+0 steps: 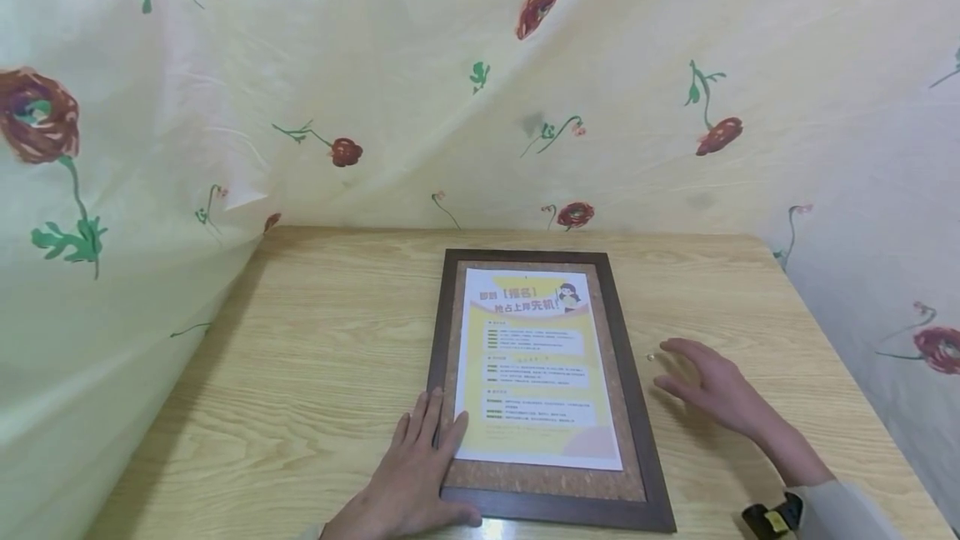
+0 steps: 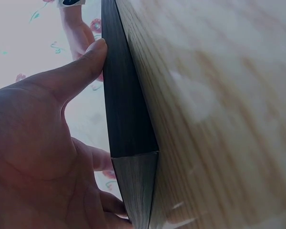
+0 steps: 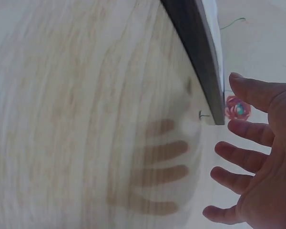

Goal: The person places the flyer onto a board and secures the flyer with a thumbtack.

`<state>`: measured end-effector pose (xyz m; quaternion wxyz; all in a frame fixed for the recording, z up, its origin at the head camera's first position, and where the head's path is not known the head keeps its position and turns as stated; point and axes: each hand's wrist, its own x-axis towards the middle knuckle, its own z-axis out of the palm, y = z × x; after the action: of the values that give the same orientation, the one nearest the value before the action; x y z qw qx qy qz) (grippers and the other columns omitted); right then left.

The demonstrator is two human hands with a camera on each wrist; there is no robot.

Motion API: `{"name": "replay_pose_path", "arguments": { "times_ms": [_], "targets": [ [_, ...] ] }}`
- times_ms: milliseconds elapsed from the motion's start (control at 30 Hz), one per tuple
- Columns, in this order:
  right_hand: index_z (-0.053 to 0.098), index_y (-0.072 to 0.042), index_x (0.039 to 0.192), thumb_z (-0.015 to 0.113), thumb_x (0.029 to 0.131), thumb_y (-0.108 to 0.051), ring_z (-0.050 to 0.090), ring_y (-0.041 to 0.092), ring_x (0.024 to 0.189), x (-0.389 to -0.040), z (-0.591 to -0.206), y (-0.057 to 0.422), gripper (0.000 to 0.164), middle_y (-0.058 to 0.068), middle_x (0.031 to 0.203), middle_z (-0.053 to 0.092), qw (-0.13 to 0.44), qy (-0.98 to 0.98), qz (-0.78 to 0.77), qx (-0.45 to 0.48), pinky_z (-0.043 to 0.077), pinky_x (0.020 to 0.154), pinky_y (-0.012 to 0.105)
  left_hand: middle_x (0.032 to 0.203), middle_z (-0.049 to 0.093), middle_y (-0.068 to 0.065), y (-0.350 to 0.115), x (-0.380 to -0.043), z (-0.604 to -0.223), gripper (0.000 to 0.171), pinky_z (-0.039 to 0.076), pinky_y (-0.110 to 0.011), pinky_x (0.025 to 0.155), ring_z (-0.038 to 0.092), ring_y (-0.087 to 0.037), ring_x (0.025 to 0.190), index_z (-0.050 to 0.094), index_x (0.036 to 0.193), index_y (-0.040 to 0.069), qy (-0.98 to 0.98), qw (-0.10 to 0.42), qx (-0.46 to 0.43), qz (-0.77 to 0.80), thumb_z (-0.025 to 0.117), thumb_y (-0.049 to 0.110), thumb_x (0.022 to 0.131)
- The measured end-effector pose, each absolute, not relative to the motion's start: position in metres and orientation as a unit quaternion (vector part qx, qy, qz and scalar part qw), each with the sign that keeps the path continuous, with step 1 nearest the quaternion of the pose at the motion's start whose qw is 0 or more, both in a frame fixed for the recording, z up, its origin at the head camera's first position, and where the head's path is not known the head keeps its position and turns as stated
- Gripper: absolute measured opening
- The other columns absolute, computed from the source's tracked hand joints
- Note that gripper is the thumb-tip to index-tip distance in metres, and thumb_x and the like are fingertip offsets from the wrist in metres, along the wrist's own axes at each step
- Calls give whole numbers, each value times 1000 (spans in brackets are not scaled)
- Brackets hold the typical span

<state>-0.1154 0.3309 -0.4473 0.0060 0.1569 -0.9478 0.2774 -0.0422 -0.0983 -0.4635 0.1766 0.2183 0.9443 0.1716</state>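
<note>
brown wood edges a rectangular cork board with a dark frame (image 1: 636,407), lying flat on a light wood-grain counter (image 1: 322,340), near its front edge. on the cork lies a yellow-and-white printed paper sheet (image 1: 534,369) with a cartoon figure in its upper right corner.

the hands are apart. the left hand (image 1: 405,482) rests at the board's lower left corner, fingers extended along the left side and thumb on the near edge. the right hand (image 1: 716,390) hovers to the right of the board, touching nothing, its fingers spread and gently bent. a tiny shiny pin-like piece (image 1: 651,357) sits on the counter between that hand and the frame, just beside the fingertips.

cream cloth printed with red flowers (image 1: 420,65) hangs behind the counter and along both sides.
</note>
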Motion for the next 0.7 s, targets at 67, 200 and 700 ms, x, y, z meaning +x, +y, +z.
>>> {"name": "replay_pose_path", "arguments": {
  "times_ms": [67,200,700],
  "targets": [
    [52,8,132,73,91,-27,41,56,125,-118,-449,332,57,35,135,48,-9,-947,285,148,34,97,70,161,-1,-27,-98,-42,-464,123,14,-68,111,-1,-48,146,27,157,11,944,177,218,171,68,81,64],
    [51,6,134,71,92,-31,37,56,129,-124,-453,333,60,35,140,44,-30,-948,290,128,31,100,70,162,-1,-26,-99,-44,-465,123,13,-67,111,-2,-48,146,27,157,12,945,177,216,169,69,81,64],
    [59,3,127,77,87,-21,35,57,128,-136,-474,336,50,33,140,44,25,-936,314,160,25,94,77,162,-2,-25,-99,-44,-467,123,13,-66,112,-3,-46,147,26,157,15,948,179,213,157,67,82,63]
  ]
}}
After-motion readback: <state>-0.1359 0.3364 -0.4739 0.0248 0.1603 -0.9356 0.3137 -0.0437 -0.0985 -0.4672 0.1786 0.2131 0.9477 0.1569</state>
